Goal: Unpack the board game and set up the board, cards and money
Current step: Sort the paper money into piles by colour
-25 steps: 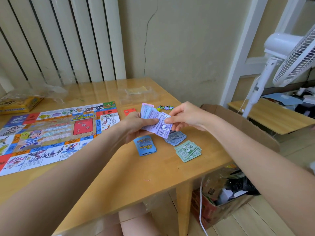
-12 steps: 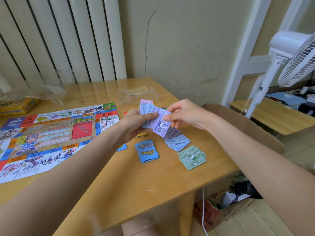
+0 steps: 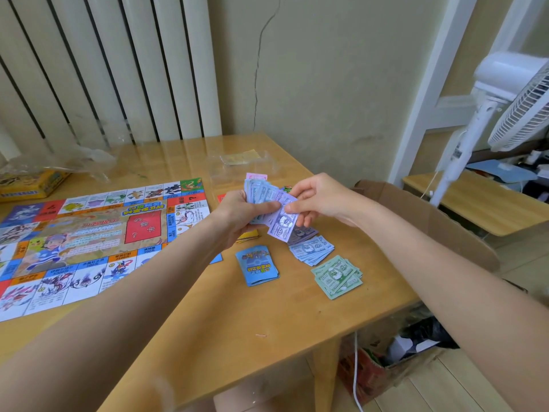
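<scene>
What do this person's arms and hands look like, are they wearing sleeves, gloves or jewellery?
Both arms are bare all the way along what the head camera shows; no sleeve is in view. The left hand and the right hand are bare too: no gloves, and no ring, watch or bracelet can be seen on the fingers or wrists.

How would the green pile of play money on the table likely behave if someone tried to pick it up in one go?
The green pile of notes is probably light and floppy: thin paper slips. It lies fanned and uneven, so the notes would likely slide apart unless squared first. The wooden table looks glossy, so pushing may scatter them rather than move them together.
</scene>
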Available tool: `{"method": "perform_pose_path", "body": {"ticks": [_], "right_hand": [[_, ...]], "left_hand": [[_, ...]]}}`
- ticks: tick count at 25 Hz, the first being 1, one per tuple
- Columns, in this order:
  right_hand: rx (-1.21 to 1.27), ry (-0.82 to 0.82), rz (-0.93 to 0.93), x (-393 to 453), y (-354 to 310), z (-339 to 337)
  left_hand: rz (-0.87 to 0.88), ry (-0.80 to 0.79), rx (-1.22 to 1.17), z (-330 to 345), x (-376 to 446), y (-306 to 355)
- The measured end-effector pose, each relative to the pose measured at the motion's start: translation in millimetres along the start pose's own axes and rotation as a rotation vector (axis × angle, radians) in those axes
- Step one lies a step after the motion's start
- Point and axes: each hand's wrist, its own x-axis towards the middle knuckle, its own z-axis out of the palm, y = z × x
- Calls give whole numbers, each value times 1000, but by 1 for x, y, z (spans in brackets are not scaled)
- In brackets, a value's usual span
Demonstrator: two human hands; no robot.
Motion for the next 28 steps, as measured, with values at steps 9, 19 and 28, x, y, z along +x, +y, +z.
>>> {"method": "perform_pose_path", "body": {"ticks": [9,19,28], "right_hand": [[290,337,246,11,19,-16],[-764,271,285,13,33,8],[-733,257,250,17,30,10]], "left_hand": [[-121,122,-93,-9,9,-6],[-304,27,-154,15,4,-2],[-258,85,-130,20,9,-3]]}}
